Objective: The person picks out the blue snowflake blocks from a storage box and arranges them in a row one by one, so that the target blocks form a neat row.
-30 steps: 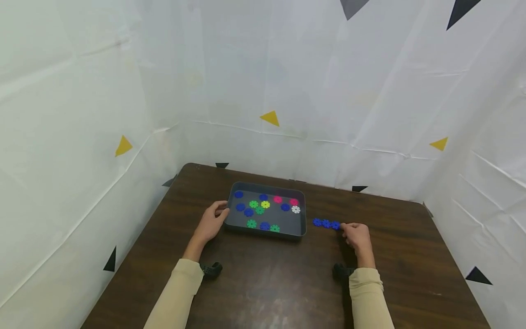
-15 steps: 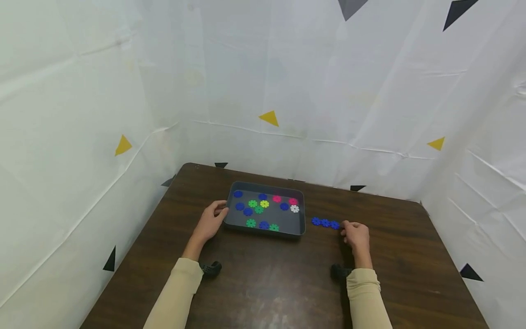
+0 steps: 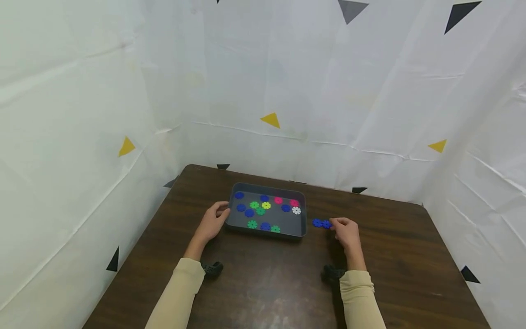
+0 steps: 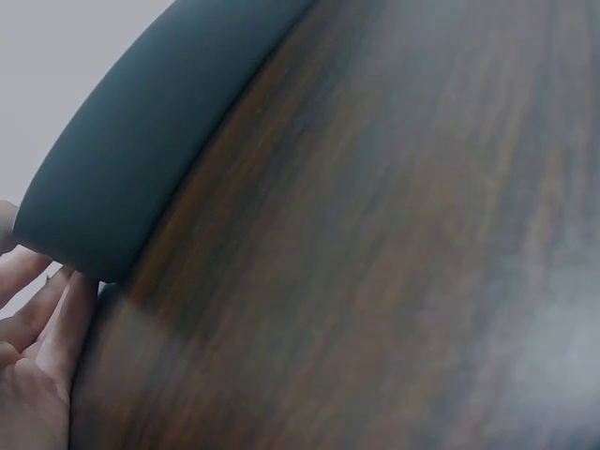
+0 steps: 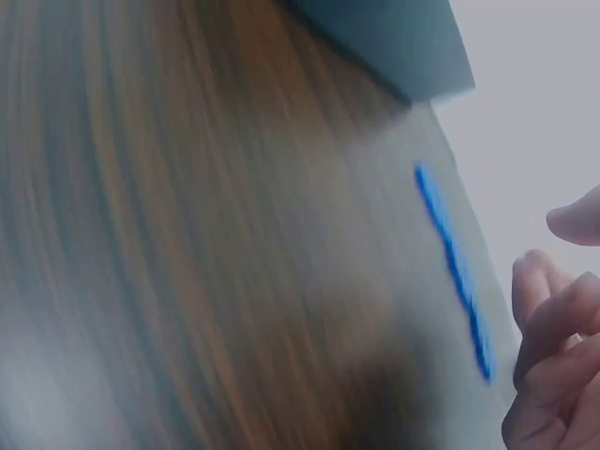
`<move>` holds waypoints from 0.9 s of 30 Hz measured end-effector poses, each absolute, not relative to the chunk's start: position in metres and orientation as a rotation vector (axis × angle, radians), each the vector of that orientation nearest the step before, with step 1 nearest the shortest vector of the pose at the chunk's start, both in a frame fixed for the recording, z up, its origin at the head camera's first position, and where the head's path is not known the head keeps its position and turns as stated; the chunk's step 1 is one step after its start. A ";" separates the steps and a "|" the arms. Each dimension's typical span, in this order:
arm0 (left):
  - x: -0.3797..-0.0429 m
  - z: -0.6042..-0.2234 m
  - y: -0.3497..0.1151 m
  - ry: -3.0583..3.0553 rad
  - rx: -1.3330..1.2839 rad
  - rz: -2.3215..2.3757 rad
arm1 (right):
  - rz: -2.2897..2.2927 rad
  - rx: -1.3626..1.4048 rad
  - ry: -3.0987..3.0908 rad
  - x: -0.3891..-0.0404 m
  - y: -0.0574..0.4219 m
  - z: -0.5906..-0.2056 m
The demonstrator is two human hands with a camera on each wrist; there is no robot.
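My left hand (image 3: 213,221) holds the left side of a dark grey tray (image 3: 267,232), its fingertips at the wall and corner in the left wrist view. Notched, flower-shaped plastic discs in blue, green, yellow, pink and white lie scattered in the tray, among them a yellow disc (image 3: 266,205) and a white disc (image 3: 296,210). To the tray's right, a row of blue discs (image 3: 322,223) lies flat on the table. Over the row's right end is my right hand (image 3: 346,232), hiding part of it. In the right wrist view its thumb stands apart from the curled fingers (image 5: 562,328), above the blue row.
The brown wooden table (image 3: 263,283) reaches back to white sheeting (image 3: 246,91) that hangs behind it and on both sides, marked with yellow and black triangles. Each wrist wears a black strap (image 3: 211,269).
My right hand has moved left from the end of the blue row to over its right end, so the third disc is now mostly covered. The left hand and tray keep their places.
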State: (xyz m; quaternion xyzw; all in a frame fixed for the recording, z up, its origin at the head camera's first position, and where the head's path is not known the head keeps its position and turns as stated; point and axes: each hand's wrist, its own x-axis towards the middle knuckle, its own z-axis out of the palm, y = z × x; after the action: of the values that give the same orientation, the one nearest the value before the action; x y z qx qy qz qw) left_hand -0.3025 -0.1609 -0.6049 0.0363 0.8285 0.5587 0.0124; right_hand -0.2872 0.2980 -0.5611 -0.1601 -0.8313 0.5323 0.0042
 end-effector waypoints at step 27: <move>-0.302 -0.607 -0.161 2.574 0.095 1.743 | 1.312 0.178 -2.983 -0.302 0.157 -0.544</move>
State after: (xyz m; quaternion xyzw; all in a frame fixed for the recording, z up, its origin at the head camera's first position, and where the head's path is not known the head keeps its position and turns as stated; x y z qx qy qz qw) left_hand -0.3023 -0.1613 -0.6067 0.0304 0.8274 0.5605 0.0158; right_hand -0.3025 0.1566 -0.5444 0.0545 -0.9123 0.4012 -0.0609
